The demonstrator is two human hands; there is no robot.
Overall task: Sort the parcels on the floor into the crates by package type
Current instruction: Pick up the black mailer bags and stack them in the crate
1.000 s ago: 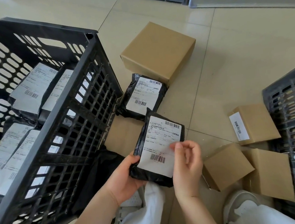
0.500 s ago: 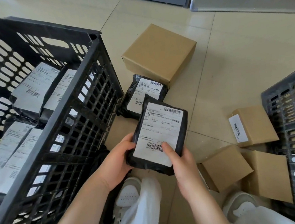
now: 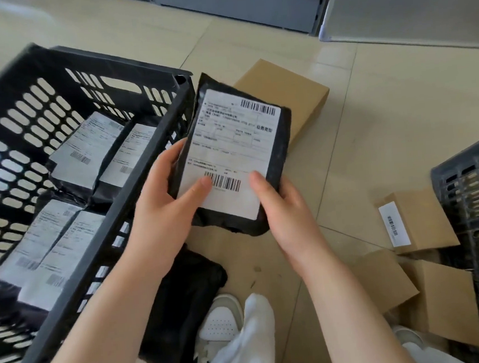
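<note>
Nearest the camera, white trouser legs (image 3: 246, 342) and a white sneaker (image 3: 220, 320) stand on the tiled floor (image 3: 371, 117), with a black poly mailer (image 3: 185, 299) lying just left of the shoe. Above these, the left hand (image 3: 159, 205) and right hand (image 3: 285, 206) each have a grip grasping a black poly mailer with a white shipping label (image 3: 234, 155), thumbs pressed on the label near its lower barcode, remaining fingers behind. That parcel is held off the floor, tilted, just beside the black crate (image 3: 143, 184), whose interior holds several labelled black mailers (image 3: 85, 157). To the right, small cardboard boxes (image 3: 415, 218) lie against a grey crate (image 3: 476, 218). Behind the held parcel, a larger cardboard box (image 3: 298, 101) rests on the floor. Farthest off stand grey cabinets (image 3: 246, 4).
</note>
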